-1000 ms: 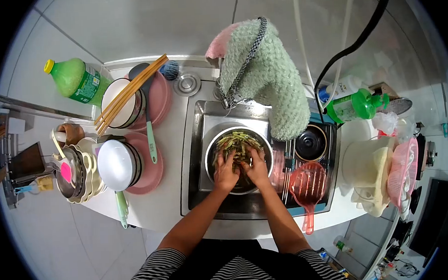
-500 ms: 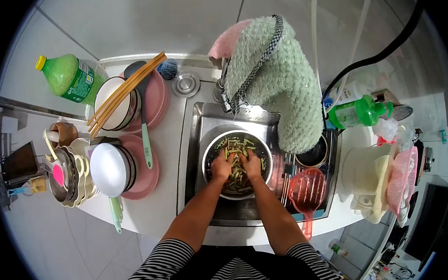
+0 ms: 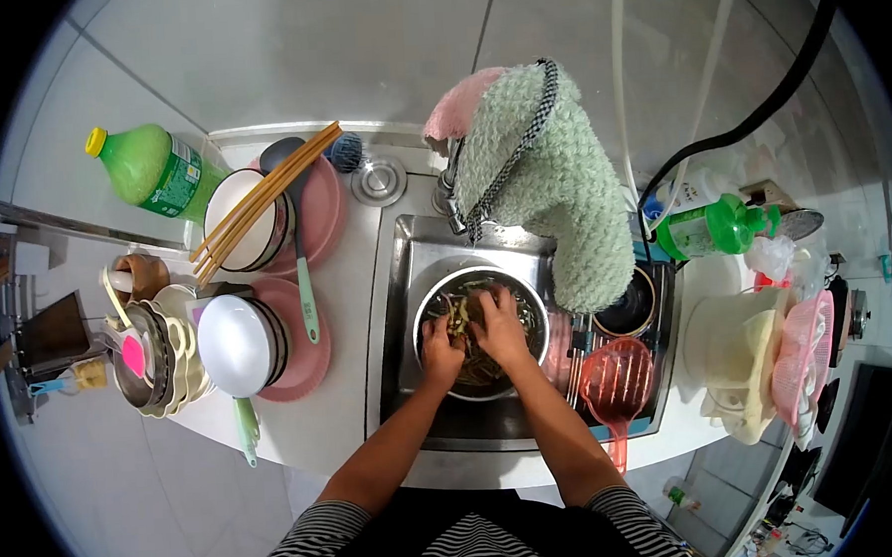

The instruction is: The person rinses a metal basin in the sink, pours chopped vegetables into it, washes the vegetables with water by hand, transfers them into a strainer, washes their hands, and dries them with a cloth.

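Cut greens [image 3: 458,316]: in bowl [image 3: 541,362], within sink [image 3: 399,281]; probably light, limp, slippery, best scooped from beneath. Left hand [image 3: 441,356], right hand [image 3: 500,328]: fingers part-curled among them; firm hold cannot be told.

The single head-worn camera looks steeply down past both forearms at the sink [image 3: 402,270].

The sink [image 3: 398,281] is shiny, smooth metal, as is the round basin [image 3: 420,310] in it. A rough, fluffy green cloth [image 3: 589,212] hangs above. The slotted scoop [image 3: 615,376] is glossy, see-through red plastic; the chopsticks [image 3: 268,202] look like wood. The bowl [image 3: 235,339] is glossy white and smooth.
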Tool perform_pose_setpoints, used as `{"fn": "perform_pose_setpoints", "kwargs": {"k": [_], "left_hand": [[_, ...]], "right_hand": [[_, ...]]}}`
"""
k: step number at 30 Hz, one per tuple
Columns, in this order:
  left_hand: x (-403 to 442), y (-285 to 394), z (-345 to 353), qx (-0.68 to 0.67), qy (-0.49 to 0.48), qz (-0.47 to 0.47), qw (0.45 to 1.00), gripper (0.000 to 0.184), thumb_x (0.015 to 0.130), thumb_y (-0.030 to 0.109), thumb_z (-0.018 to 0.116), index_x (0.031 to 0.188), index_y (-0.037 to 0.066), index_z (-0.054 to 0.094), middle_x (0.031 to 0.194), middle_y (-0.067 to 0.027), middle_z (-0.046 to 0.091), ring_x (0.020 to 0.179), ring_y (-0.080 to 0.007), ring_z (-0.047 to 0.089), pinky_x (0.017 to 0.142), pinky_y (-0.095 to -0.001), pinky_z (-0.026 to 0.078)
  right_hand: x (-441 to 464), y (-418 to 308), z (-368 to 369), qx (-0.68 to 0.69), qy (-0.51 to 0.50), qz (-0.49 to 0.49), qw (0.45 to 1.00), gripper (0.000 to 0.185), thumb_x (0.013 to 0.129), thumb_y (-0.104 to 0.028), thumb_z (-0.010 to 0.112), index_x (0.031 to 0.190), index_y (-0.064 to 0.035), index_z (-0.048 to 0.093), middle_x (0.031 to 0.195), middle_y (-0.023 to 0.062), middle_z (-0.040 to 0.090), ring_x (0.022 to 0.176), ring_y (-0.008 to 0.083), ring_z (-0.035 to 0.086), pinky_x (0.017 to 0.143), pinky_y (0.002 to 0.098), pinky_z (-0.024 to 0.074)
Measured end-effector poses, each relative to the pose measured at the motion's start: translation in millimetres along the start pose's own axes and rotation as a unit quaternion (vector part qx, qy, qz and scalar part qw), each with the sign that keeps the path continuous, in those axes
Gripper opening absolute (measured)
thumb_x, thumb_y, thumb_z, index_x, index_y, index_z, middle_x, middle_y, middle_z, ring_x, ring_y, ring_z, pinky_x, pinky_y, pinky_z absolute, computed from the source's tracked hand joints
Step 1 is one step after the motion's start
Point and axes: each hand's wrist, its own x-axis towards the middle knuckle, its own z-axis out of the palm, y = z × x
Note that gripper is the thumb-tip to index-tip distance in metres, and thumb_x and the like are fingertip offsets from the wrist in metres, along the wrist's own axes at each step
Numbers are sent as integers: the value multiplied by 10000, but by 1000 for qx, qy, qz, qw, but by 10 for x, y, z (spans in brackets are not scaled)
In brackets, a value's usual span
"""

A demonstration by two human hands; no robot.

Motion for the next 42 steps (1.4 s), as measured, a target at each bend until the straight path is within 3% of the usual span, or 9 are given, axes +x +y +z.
{"fn": "perform_pose_setpoints", "kwargs": {"k": [7, 18, 22, 26, 29, 32, 35, 39, 42], "left_hand": [[-74, -105, -23, -37, -44, -16, 998, 581, 715, 96, 652, 1237, 70, 398, 1204, -254, 384, 1106, -419, 413, 916, -440, 381], [-45, 169, -191, -49, -72, 2, 996, 544, 743, 104, 609, 1244, 49, 405, 1225, -214, 413, 1085, -400, 443, 901, -415, 401], [68, 146, -113, 41, -3, 114, 993, 548, 740, 112, 602, 1246, 34, 406, 1260, -212, 396, 1090, -395, 444, 906, -429, 398], [246, 203, -105, 110, -24, 136, 984, 568, 777, 235, 587, 1280, 59, 390, 1293, -214, 375, 1115, -414, 429, 926, -469, 375], [273, 90, 108, 74, -126, -114, 983, 627, 804, 450, 544, 1316, 135, 366, 1284, -228, 379, 1130, -412, 425, 933, -468, 368], [364, -221, 488, -76, -163, -158, 971, 610, 810, 457, 554, 1284, 99, 415, 1241, -255, 421, 1101, -401, 460, 898, -445, 395], [351, -236, 712, -139, -112, -118, 977, 526, 813, 445, 562, 1172, 62, 520, 1022, -237, 566, 942, -348, 566, 785, -401, 446], [283, 70, 496, -83, -44, -67, 993, 386, 825, 375, 552, 1042, 55, 567, 903, -193, 613, 833, -365, 583, 721, -413, 455], [261, 32, 477, -67, -29, -15, 997, 327, 825, 325, 551, 979, 37, 565, 900, -209, 598, 827, -401, 560, 715, -437, 449]], "right_hand": [[209, 101, 472, -179, -82, 47, 979, 544, 679, -194, 693, 1164, -175, 449, 1168, 182, 406, 1080, 411, 430, 838, 479, 435], [-76, 309, 336, 4, 14, 124, 992, 454, 840, -415, 524, 1030, -4, 561, 782, 256, 602, 758, 421, 579, 691, 462, 462], [-238, 353, 168, 25, 24, 2, 999, 391, 782, -239, 633, 1096, -34, 520, 991, 237, 542, 885, 400, 554, 766, 431, 458], [-240, 378, 11, -48, 47, 169, 983, 492, 733, -193, 676, 1158, -52, 472, 1078, 236, 481, 1015, 415, 477, 844, 442, 422], [-142, 913, 537, 47, 71, 174, 981, 539, 755, -277, 657, 1194, -40, 454, 1167, 268, 449, 1063, 404, 466, 883, 419, 399], [-61, 677, 538, 78, 39, 296, 951, 560, 783, -350, 630, 1212, -28, 469, 1201, 236, 490, 1057, 338, 499, 902, 368, 385], [-6, 927, 868, 379, 66, 234, 893, 460, 830, -375, 588, 1090, 4, 574, 1042, 173, 605, 910, 228, 564, 792, 315, 424], [-46, 721, 733, 233, 174, 233, 928, 434, 850, -396, 557, 882, 29, 638, 713, 154, 635, 675, 223, 601, 650, 310, 453], [-69, 540, 393, 210, 60, 314, 924, 445, 851, -402, 548, 843, 35, 632, 669, 171, 615, 650, 244, 600, 640, 323, 455]]}}
